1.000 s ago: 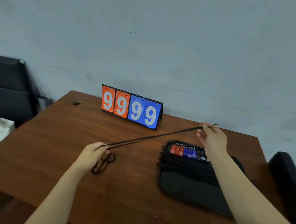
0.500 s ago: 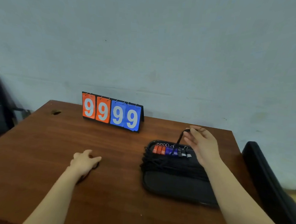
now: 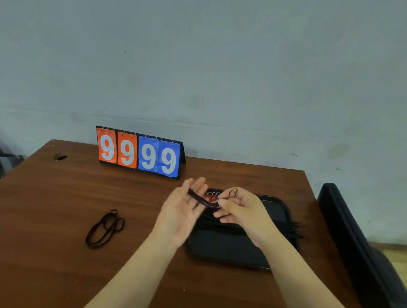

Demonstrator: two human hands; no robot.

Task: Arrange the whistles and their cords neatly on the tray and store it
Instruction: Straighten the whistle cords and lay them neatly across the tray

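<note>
Far left on the worktop (image 3: 49, 239): spare cord (image 3: 105, 228) coiled, well apart from the tray. Left hand (image 3: 182, 214) palm-up, fingers nearly straight, gripping nothing, only bearing the folded cord (image 3: 199, 199). Right hand (image 3: 239, 210) pinching that cord's looped end, above the tray (image 3: 227, 253) and whistles (image 3: 209, 198). Best to pull the strands taut and parallel, then lay them flat.

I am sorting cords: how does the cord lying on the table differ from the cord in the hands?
The cord on the table lies in loose loops, untouched; the cord in the hands is held over the tray. The table cord is beside the tray; the held cord runs across the left hand to the pinching right hand. Both are thin and black.
</note>
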